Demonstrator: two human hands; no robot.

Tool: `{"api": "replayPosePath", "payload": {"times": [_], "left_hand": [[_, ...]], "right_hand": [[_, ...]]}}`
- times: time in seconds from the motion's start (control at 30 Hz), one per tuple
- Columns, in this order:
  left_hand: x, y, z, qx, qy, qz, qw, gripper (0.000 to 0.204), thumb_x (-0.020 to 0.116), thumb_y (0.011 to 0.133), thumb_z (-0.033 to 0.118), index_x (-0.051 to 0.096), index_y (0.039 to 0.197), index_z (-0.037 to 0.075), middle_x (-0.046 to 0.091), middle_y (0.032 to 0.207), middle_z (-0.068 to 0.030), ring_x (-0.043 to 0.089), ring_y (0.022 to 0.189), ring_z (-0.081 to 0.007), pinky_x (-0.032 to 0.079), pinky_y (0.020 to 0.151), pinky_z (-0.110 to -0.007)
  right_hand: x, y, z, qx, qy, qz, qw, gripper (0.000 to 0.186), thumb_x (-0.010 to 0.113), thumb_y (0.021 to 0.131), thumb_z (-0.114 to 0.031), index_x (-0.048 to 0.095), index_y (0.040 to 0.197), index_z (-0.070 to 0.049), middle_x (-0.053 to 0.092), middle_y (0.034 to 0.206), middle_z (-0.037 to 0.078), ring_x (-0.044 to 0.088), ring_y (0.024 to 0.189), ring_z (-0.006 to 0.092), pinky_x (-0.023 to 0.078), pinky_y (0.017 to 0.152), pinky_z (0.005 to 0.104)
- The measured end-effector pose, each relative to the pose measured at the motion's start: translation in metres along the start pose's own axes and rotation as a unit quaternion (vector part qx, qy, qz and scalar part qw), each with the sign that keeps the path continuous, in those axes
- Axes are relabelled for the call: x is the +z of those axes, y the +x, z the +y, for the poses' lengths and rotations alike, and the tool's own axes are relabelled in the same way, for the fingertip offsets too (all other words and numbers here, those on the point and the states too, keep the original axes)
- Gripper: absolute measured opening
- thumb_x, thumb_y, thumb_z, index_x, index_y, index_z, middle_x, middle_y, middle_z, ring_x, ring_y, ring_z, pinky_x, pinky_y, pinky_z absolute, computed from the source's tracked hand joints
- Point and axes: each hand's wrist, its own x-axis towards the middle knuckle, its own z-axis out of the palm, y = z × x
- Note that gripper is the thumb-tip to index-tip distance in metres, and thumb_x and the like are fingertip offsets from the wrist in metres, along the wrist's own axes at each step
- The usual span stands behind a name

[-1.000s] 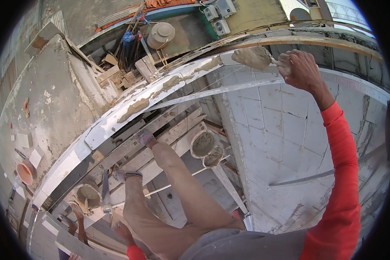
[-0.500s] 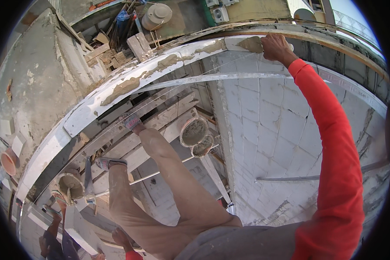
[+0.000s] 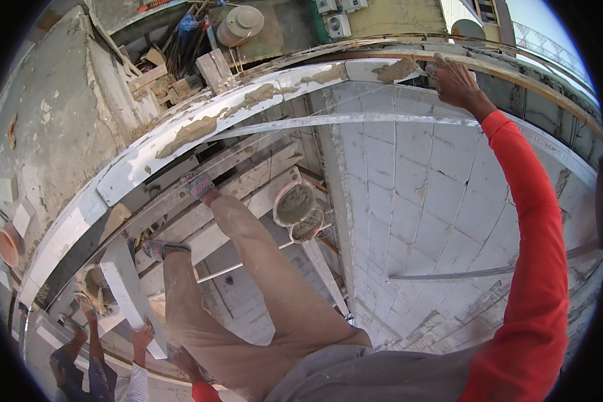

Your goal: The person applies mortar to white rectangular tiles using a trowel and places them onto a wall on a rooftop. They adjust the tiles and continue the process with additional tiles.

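My right hand point(image 3: 457, 83), its arm stretched far forward in a red sleeve, is closed at the open end of a curved row of white blocks point(image 3: 120, 177). Its fingers curl over something small that I cannot make out. Beside them, grey-brown mortar point(image 3: 396, 71) is smeared on the last block, and more patches lie along the row. A thin string runs along the inner side of the wall toward this hand. Low in the picture, my left hand point(image 3: 186, 362) hangs by my left thigh; its fingers are too hidden to read.
A co-worker's hand point(image 3: 142, 335) holds a long white block point(image 3: 130, 288) upright at my left. Another person's legs point(image 3: 90, 352) show beyond. Buckets of mortar point(image 3: 295, 203) stand by the plank scaffold point(image 3: 248, 181) under my feet. A metal bar point(image 3: 449, 275) crosses the block wall at right.
My right hand has moved right, off the last block's mortar, uncovering more of it. The co-worker's white block has risen toward the wall, now hiding part of the left bucket.
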Motion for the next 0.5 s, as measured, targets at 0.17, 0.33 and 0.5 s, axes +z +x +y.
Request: {"api": "replayPosePath", "payload": {"times": [0.17, 0.33, 0.5], "left_hand": [[-0.007, -0.004, 0.020, -0.033, -0.004, 0.004, 0.999, 0.043, 0.058, 0.094, 0.028, 0.077, 0.102, -0.009, 0.077, 0.091, -0.0275, 0.070, 0.077, -0.0367, 0.051, 0.075, -0.052], [-0.017, -0.019, 0.028, -0.057, -0.025, 0.014, 0.998, 0.039, 0.058, 0.096, 0.025, 0.077, 0.103, -0.008, 0.078, 0.094, -0.0244, 0.071, 0.080, -0.0358, 0.053, 0.075, -0.048], [-0.016, -0.019, 0.027, -0.055, -0.058, 0.014, 0.997, 0.041, 0.059, 0.096, 0.026, 0.075, 0.102, -0.010, 0.077, 0.093, -0.0238, 0.070, 0.079, -0.0350, 0.052, 0.075, -0.049]], "right_hand": [[0.059, 0.051, -0.009, -0.012, 0.013, 0.022, 1.000, 0.034, 0.064, 0.085, 0.006, 0.071, 0.118, 0.000, 0.058, 0.134, 0.028, 0.070, 0.110, 0.0410, 0.059, 0.091, 0.0519], [0.117, 0.093, -0.001, -0.028, 0.013, 0.079, 0.996, 0.038, 0.064, 0.086, 0.007, 0.072, 0.122, -0.003, 0.057, 0.135, 0.025, 0.069, 0.114, 0.0405, 0.059, 0.094, 0.0513], [0.129, 0.090, 0.007, -0.002, 0.051, 0.072, 0.996, 0.031, 0.063, 0.088, 0.005, 0.076, 0.113, -0.006, 0.057, 0.137, 0.022, 0.066, 0.119, 0.0408, 0.058, 0.099, 0.0516]]}}
